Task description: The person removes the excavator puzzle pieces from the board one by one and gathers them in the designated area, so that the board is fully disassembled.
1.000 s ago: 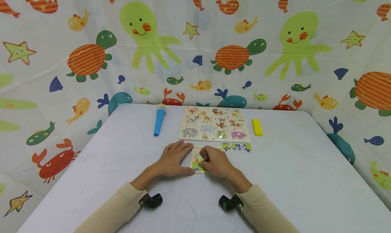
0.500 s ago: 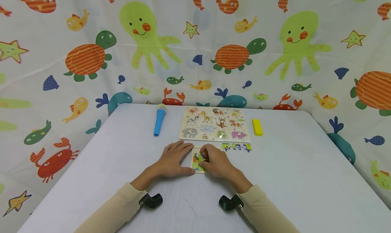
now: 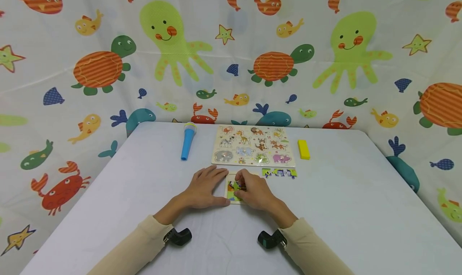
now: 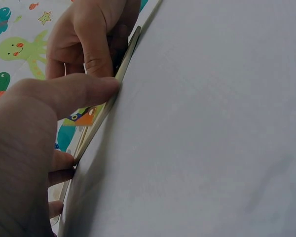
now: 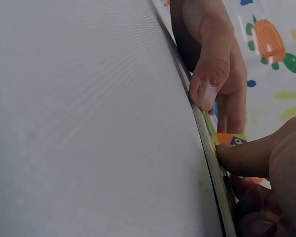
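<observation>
A small wooden puzzle frame (image 3: 232, 201) with a bright picture lies on the table before the person. The left hand (image 3: 205, 190) rests along its left side, fingers spread; in the left wrist view its thumb (image 4: 101, 89) touches the frame's near edge. Over the picture, the right hand (image 3: 255, 190) pinches a colourful jigsaw piece (image 5: 230, 138) between thumb and curled fingers. That piece stands tilted up from the frame in the left wrist view. The right hand hides much of the picture. Right behind it, several loose jigsaw pieces (image 3: 279, 173) lie in a row.
An animal peg puzzle board (image 3: 252, 146) lies behind the hands. To its left is a blue toy microphone (image 3: 187, 142), to its right a yellow block (image 3: 304, 150). A sea-animal curtain (image 3: 231, 58) hangs behind the white table (image 3: 346, 211).
The jigsaw piece at the right fingertips has turned, showing darker and orange parts beside the fingers. The right fingers have shifted slightly. The left hand keeps its place on the frame.
</observation>
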{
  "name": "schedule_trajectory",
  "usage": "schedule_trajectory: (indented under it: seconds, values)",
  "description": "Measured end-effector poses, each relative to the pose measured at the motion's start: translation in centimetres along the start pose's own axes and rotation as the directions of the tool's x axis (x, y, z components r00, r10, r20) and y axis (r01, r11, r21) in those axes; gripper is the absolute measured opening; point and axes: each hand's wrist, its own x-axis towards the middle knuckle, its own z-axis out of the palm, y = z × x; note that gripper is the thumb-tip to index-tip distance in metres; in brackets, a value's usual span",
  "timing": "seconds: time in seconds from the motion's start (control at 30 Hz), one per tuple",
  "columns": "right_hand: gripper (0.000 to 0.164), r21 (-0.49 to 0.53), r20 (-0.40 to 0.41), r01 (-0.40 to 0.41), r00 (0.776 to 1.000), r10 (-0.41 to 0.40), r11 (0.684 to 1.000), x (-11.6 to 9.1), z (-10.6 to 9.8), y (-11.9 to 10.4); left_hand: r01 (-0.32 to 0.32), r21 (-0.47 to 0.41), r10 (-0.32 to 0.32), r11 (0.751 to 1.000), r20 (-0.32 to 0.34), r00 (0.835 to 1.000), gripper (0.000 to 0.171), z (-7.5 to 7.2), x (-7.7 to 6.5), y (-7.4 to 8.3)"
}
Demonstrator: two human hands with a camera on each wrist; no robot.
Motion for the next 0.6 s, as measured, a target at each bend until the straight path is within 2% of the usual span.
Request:
schedule_trajectory:
  seconds: [0.27, 0.43, 0.6]
  values:
    - [0.022, 0.026, -0.02, 0.018, 1.0, -0.017, 0.999, -0.21, 0.03, -0.11, -0.016, 0.003, 0.016, 1.0, -0.004, 1.0, 0.096, 0.12, 0.04, -0.19]
    - [0.007, -0.006, -0.018, 0.04, 0.999, -0.04, 0.999, -0.14, 0.11, -0.13, -0.017, 0.009, 0.017, 1.0, -0.009, 1.0, 0.097, 0.15, 0.07, -0.26]
    - [0.004, -0.025, -0.02, 0.032, 0.999, -0.033, 0.999, -0.05, 0.3, -0.15, -0.014, 0.018, 0.015, 1.0, -0.008, 1.0, 0.094, 0.21, 0.09, -0.24]
